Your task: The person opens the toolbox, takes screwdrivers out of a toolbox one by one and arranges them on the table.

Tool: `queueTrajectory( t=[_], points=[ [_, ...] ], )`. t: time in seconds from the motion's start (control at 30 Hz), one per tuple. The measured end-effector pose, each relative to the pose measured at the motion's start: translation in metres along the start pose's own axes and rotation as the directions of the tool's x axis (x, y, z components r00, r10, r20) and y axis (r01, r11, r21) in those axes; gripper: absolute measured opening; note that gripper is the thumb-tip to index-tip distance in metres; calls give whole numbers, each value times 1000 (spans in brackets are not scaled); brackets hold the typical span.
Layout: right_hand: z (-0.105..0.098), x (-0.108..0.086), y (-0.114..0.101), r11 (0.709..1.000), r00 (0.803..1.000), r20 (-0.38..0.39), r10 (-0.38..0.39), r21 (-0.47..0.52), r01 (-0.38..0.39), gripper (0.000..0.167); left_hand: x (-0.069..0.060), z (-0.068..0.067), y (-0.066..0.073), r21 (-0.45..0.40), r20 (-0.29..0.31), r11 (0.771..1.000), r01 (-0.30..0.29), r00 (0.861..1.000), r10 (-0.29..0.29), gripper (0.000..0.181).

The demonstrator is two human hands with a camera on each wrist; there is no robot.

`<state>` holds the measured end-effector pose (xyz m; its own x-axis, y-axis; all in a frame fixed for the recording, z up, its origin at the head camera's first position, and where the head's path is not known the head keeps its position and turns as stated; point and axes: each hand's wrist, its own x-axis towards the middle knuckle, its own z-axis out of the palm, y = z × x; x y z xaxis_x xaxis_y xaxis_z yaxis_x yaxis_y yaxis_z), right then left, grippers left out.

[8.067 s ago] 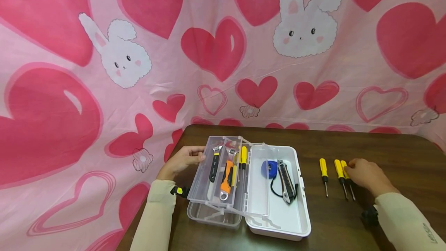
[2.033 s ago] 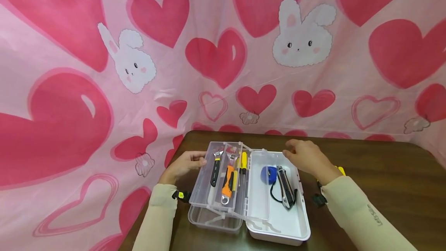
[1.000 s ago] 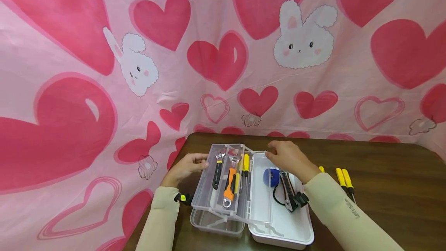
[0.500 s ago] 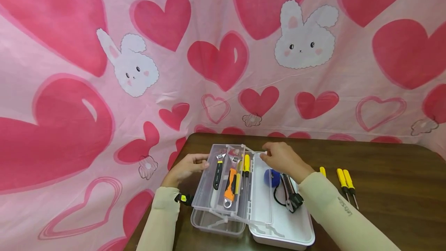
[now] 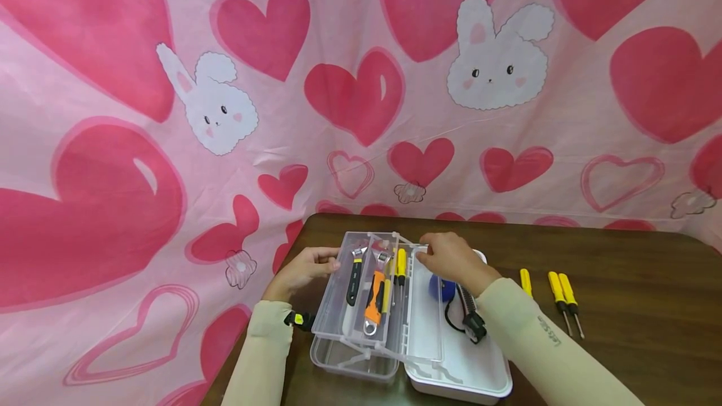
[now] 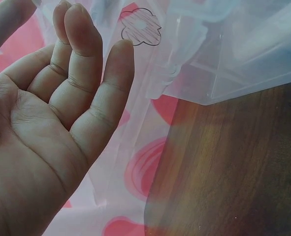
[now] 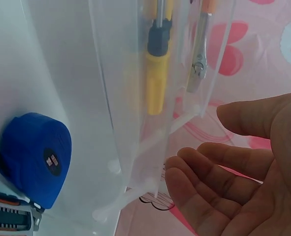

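Note:
My left hand point(image 5: 306, 273) pinches the left edge of the clear tray point(image 5: 333, 315), which is raised over the clear lid; the other fingers stay loosely bent in the left wrist view. Inside that tray lie a black-handled adjustable wrench point(image 5: 353, 281), an orange-handled adjustable wrench point(image 5: 373, 302) and yellow-handled screwdrivers point(image 5: 401, 265). Over the far end of the white toolbox base point(image 5: 445, 368) is my right hand point(image 5: 451, 259). Thumb and fingers are apart there, with nothing between them, close to the tray's corner; contact cannot be made out.
A blue tape measure point(image 7: 36, 156) and a utility knife point(image 5: 467, 299) lie in the white base, partly covered by the right arm in the head view. To its right, three yellow-handled screwdrivers point(image 5: 558, 290) lie on the brown table point(image 5: 637, 306). Patterned cloth hangs behind.
From the loose screwdrivers on the right, my right hand has come left over the white base, then edged closer to the clear tray. The left hand has kept its place at the tray.

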<state>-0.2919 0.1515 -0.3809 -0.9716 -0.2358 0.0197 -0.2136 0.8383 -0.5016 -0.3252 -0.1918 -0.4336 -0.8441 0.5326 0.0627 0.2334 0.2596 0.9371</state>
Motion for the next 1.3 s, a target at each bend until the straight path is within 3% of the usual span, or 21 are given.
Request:
queueTrajectory(
  t=[0.43, 0.83, 0.97, 1.17, 1.3],
  points=[
    [10, 4, -7, 999, 1000, 8, -30, 12, 30, 40, -1, 1, 5, 22, -26, 999, 41, 999, -41, 52],
    [21, 8, -15, 1000, 998, 61, 3, 10, -4, 44, -1, 2, 6, 40, -39, 998, 44, 998, -42, 54],
    [25, 10, -12, 1000, 999, 44, -13, -9, 14, 44, 2, 3, 7, 36, -38, 998, 51, 998, -50, 52],
    [33, 13, -15, 998, 998, 39, -59, -17, 60, 41, -5, 0, 9, 53, -45, 996, 72, 997, -70, 51],
    [32, 12, -17, 997, 997, 23, -74, -30, 75, 40, -3, -2, 5, 52, -25, 998, 42, 999, -40, 51]
  ],
)
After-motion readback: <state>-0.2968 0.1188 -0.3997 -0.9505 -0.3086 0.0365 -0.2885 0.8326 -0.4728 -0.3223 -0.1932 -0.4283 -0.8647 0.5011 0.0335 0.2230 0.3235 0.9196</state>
